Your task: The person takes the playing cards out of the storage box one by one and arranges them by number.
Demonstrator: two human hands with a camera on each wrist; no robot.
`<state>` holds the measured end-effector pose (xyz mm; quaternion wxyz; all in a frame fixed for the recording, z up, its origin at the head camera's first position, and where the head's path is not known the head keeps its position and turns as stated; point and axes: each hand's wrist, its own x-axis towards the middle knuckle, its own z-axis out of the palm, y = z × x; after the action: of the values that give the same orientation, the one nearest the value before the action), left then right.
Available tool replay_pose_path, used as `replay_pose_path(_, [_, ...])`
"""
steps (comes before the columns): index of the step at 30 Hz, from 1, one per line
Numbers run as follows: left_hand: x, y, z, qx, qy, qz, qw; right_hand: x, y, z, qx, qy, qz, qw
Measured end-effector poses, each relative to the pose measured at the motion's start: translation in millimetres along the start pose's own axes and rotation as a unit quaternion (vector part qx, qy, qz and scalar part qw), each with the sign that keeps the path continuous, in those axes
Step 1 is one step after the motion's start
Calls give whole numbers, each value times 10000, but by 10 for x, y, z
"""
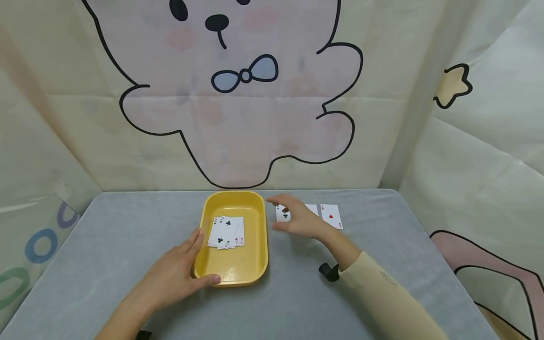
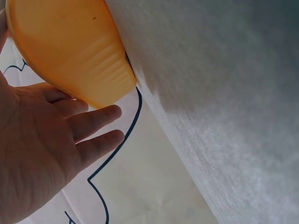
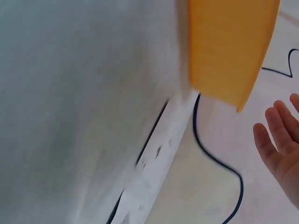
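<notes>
The left hand [image 1: 180, 269], fingers extended, touches the yellow rectangular plastic tray [image 1: 235, 269], presumably steadying it; overlapping white playing cards [image 1: 225, 231] lie inside. The right hand [image 1: 299, 219], fingers parted, empty, hovers near spaced white cards [image 1: 331, 216] on the grey tabletop [image 1: 276, 311].

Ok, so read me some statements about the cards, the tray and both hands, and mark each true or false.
1. The left hand touches the yellow tray. True.
2. The right hand is inside the yellow tray. False: the right hand is outside, to its right in the head view.
3. Playing cards lie inside the yellow tray. True.
4. The rightmost card shows a spade. False: the rightmost card shows a red heart.
</notes>
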<state>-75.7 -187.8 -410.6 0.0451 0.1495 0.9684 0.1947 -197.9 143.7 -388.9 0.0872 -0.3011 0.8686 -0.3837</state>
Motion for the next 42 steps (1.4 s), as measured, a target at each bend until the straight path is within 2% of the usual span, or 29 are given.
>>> replay_pose_path(8, [0, 0, -4, 12, -13, -14, 10000, 187, -309, 266, -272, -14, 298, 9992])
replay_pose_path(16, [-6, -4, -3, 20, 48, 54, 10000, 300, -451, 480, -186, 69, 87, 9998])
replay_pose_path(20, [-7, -7, -5, 29, 77, 96, 9999, 367, -525, 627, -279, -37, 381, 9989])
replay_pose_path(23, [-9, -12, -7, 44, 116, 143, 9998, 431, -571, 759, -550, -135, 690, 9960])
replay_pose_path(26, [-9, -16, -6, 69, 130, 182, 9997, 497, -583, 875, -850, -160, 851, 9926])
replay_pose_path(30, [-12, -26, 3, 58, 179, 255, 9995, 574, -566, 987, -977, -93, 980, 9903])
replay_pose_path(34, [-13, -34, 8, 37, 229, 274, 9994, 645, -544, 1063, -1016, -30, 1164, 9880])
replay_pose_path(42, [-11, -37, 10, 23, 177, 223, 9996, 733, -500, 1146, -1290, -166, 1380, 9819])
